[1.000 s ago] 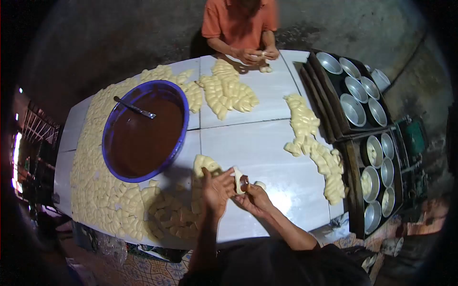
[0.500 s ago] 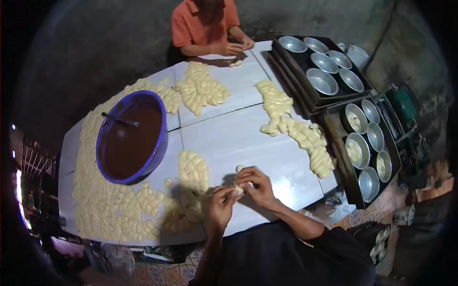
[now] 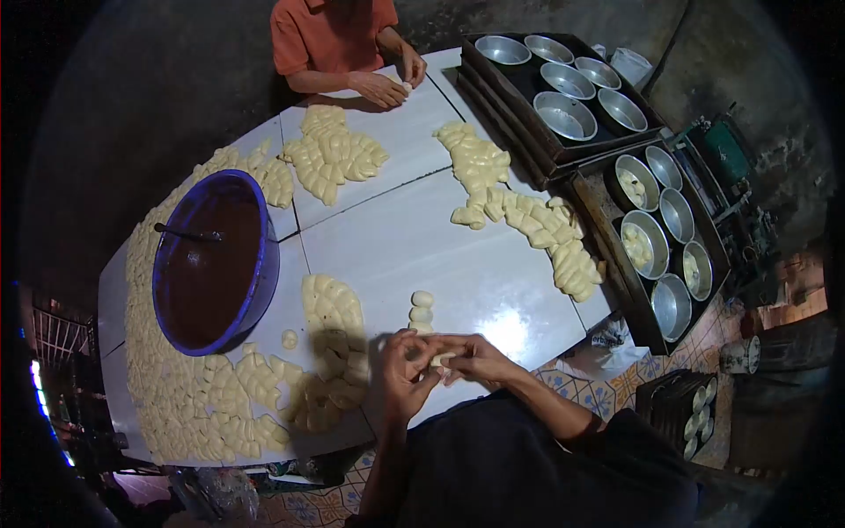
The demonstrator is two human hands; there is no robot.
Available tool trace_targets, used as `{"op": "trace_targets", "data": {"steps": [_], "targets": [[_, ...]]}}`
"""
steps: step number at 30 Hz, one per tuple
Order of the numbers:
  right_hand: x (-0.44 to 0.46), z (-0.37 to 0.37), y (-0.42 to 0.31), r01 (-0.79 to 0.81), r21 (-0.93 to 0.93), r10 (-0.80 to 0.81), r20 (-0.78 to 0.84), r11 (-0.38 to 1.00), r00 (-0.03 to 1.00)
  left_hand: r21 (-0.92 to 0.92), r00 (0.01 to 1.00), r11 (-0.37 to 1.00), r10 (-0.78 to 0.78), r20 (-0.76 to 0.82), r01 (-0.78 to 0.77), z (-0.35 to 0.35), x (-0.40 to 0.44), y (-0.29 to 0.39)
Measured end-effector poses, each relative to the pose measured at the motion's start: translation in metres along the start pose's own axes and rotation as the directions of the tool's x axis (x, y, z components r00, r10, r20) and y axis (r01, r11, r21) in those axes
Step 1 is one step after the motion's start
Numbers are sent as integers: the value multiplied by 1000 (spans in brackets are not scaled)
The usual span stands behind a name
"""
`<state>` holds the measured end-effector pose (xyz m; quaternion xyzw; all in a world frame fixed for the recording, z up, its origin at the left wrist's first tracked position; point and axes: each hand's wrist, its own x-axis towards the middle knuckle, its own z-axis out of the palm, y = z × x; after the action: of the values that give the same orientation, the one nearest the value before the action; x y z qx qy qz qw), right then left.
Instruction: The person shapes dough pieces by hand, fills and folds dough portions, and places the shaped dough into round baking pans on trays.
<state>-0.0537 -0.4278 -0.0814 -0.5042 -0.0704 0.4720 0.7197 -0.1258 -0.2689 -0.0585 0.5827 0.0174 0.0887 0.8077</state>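
Near the table's front edge, my left hand (image 3: 408,374) and my right hand (image 3: 475,359) meet around a small pale dough piece (image 3: 443,359), fingers closed on it from both sides. Just beyond them a short row of rounded dough balls (image 3: 422,313) lies on the white tabletop (image 3: 396,238). Left of my hands spreads a sheet of dough pieces (image 3: 333,308). Further left stands a blue basin (image 3: 271,273) of brown filling (image 3: 211,282), with a dark-handled utensil (image 3: 189,233) in it.
Across the table a person in an orange shirt (image 3: 326,40) handles dough. More dough strips (image 3: 537,224) lie right of centre. Dark trays (image 3: 563,163) with round metal tins (image 3: 565,116) stand at the right; some tins hold dough. A plastic bag (image 3: 607,348) is by the right edge.
The brown filling seen between my hands a second ago no longer shows; my fingers have closed round the dough. More balls show in the row. The view has shifted, moving the table leftward.
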Motion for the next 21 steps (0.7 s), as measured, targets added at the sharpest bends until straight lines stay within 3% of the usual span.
{"op": "trace_targets", "data": {"steps": [1, 2, 3, 4, 5, 6, 8, 9, 10, 12, 13, 14, 16, 17, 19, 20, 21], "targets": [[8, -5, 9, 55, -154, -83, -184, 987, 980, -4, 1000, 1000, -13, -2, 13, -8, 1, -11], [21, -11, 19, 75, -315, -187, -344, 946, 920, 241, 989, 970, 8, -151, 29, -18, 4, -26], [31, -16, 28, 196, -477, -422, -429, 857, 799, 467, 957, 881, 65, -284, 79, -27, 3, -40], [24, 9, -2, 86, -310, -247, -533, 947, 810, 460, 956, 883, 55, -290, 88, -25, 4, -37], [36, -7, 28, 173, -254, -286, -524, 951, 803, 219, 884, 932, -170, -435, 288, -23, 8, -28], [47, -24, 56, 259, -199, -326, -513, 945, 794, -56, 757, 896, -404, -514, 440, -23, 12, -25], [44, -30, 57, 193, -314, -334, -495, 929, 802, -158, 734, 882, -459, -500, 444, -25, 8, -38], [43, -33, 57, 145, -424, -356, -475, 894, 805, -142, 757, 894, -437, -486, 425, -24, 7, -44], [34, -18, 22, -85, -482, -164, -452, 872, 877, -123, 783, 908, -410, -468, 402, -23, 9, -47], [41, -29, -4, -134, -701, -292, -453, 700, 843, -138, 775, 901, -425, -468, 411, -25, 15, -49], [53, -47, -15, 23, -786, -514, -382, 618, 768, -95, 767, 926, -358, -533, 366, -28, 14, -57], [67, -64, -37, -8, -844, -567, -368, 537, 737, -49, 752, 946, -286, -594, 320, -28, 15, -61], [95, -82, -94, -23, -964, -617, -189, 266, 764, -13, 746, 950, -253, -615, 312, -26, 24, -52], [116, -99, -105, -16, -996, -722, 57, -93, 690, 49, 762, 950, -216, -610, 309, -27, 26, -50], [141, -120, -122, -111, -966, -610, 58, -236, 790, 249, 803, 927, -84, -590, 280, -29, 29, -44], [151, -131, -123, -143, -945, -555, 47, -295, 831, 248, 803, 930, -76, -591, 270, -32, 29, -44], [155, -139, -118, -81, -972, -574, 63, -221, 816, 274, 828, 934, -39, -559, 229, -39, 28, -46]]}}
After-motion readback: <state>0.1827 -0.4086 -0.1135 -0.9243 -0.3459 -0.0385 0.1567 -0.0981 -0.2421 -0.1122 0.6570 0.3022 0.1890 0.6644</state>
